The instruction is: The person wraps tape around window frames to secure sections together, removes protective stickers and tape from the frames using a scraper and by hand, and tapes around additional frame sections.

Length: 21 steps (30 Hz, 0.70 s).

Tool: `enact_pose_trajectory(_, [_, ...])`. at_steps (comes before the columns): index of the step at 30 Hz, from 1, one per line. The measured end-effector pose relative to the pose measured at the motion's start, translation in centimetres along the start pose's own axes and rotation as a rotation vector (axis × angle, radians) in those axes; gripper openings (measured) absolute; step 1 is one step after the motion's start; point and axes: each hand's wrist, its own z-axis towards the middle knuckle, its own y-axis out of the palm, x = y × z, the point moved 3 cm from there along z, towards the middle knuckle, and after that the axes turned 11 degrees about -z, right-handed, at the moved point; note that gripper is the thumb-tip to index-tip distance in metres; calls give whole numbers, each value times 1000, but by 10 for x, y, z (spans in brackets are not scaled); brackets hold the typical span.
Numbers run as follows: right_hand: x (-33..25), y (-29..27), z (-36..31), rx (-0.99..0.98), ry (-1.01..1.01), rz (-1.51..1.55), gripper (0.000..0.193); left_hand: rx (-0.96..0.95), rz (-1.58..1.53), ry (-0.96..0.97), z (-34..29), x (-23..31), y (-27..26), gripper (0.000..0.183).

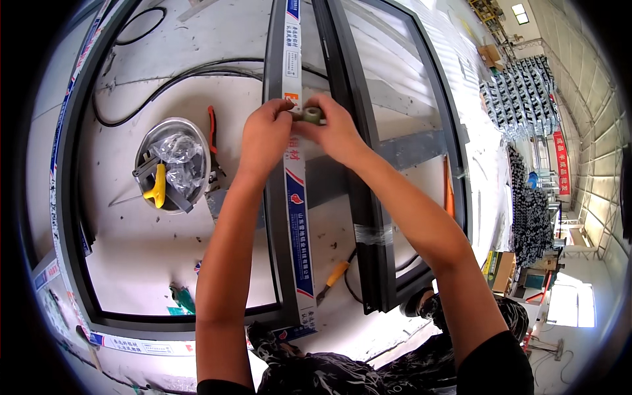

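Note:
My two hands meet over the dark window-frame bar [278, 197], which carries a strip of white and blue protective film [298, 224]. My right hand [334, 131] is closed on a small olive-green roll [312, 116] with a pale round end, seemingly tape. Right beside it, my left hand [266, 131] is closed in a pinch at the bar's filmed face. Whatever lies between its fingertips is too small to make out. Just to the right of the bar runs a second dark profile [355, 151], wrapped at one spot with clear film [373, 235].
Inside the left frame opening sits a metal bowl [139, 148] with plastic bags and a yellow-handled tool [158, 186]. Red-handled pliers [212, 135] lie beside it. A black cable [178, 78] curves behind. A yellow-handled screwdriver [338, 272] lies between the bars. Stacked profiles [523, 99] stand far right.

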Motion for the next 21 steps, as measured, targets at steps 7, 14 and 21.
enact_pose_trajectory(7, [67,5,-6,215,259,-178,46,344,238,72,-2,-45,-59,24])
enact_pose_trajectory(14, [82,80,11,152,256,-206,35,-15,-751,-623,1,-125,-43,33])
enact_pose_trajectory(21, [90,105,42,-3,692,709,40,-39,-366,-356,9,-127,-50,36])
